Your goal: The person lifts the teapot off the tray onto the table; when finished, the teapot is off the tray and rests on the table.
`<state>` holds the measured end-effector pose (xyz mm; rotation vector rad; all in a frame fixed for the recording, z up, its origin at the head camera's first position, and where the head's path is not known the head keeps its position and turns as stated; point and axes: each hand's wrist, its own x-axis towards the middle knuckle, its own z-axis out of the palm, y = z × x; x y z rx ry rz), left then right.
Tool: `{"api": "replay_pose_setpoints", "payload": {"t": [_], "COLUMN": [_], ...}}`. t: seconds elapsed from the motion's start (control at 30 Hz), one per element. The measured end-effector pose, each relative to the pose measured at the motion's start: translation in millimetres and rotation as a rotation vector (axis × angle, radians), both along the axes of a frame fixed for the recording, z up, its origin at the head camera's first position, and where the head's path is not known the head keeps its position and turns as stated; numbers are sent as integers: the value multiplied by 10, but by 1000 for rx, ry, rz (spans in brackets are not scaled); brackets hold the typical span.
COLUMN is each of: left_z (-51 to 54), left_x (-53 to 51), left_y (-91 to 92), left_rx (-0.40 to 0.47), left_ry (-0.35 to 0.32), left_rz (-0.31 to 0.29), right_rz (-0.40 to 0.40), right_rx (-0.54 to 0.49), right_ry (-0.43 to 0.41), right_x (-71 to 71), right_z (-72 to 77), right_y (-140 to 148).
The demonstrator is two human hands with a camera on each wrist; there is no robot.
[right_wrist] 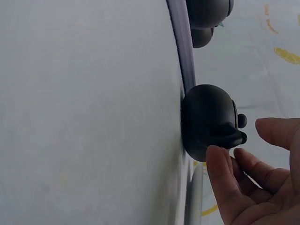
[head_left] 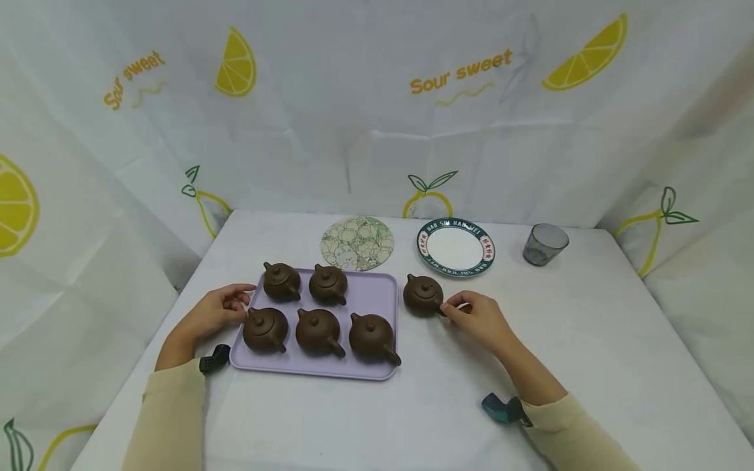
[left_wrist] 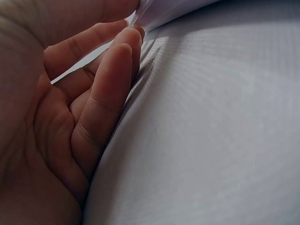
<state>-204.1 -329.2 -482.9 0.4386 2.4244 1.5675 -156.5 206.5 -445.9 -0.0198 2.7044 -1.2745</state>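
On the lilac tray (head_left: 377, 294) stand several brown teapots (head_left: 318, 331) in two rows. At the tray's left edge my left hand (head_left: 215, 314) holds the rim, seen close in the left wrist view, with thumb and fingertips (left_wrist: 133, 21) against it. Another brown teapot (head_left: 423, 296) stands on the table just right of the tray. My right hand (head_left: 480, 320) is beside this teapot's lower right part; in the right wrist view a fingertip (right_wrist: 215, 152) is at the teapot (right_wrist: 208, 117), and the thumb stands apart from it.
Behind the tray lies a round patterned mat (head_left: 357, 243). A white plate with a green rim (head_left: 485, 245) is behind the single teapot, and a grey glass (head_left: 544, 244) stands tilted-looking at the back right. A printed curtain hangs behind the white table (head_left: 412, 418).
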Motion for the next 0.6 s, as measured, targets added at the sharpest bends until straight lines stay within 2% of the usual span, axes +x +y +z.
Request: {"api": "replay_pose_setpoints", "payload": {"t": [0.1, 0.2, 0.3, 0.43, 0.6], "left_z": [-13, 1, 4, 6, 1], "left_x": [15, 29, 46, 34, 2], "left_y": [-3, -4, -3, -2, 1], "left_rx": [-7, -8, 1, -13, -31], "left_ry": [8, -2, -24, -13, -2], "left_rz": [10, 15, 18, 22, 26], "right_rz": [-2, 3, 23, 71, 186], "right_rx": [40, 31, 0, -46, -112], "right_ry": [72, 111, 118, 128, 103], "right_x": [85, 189, 289, 356, 405], "right_z": [73, 121, 130, 97, 40], "right_y": [6, -35, -134, -310, -504]}}
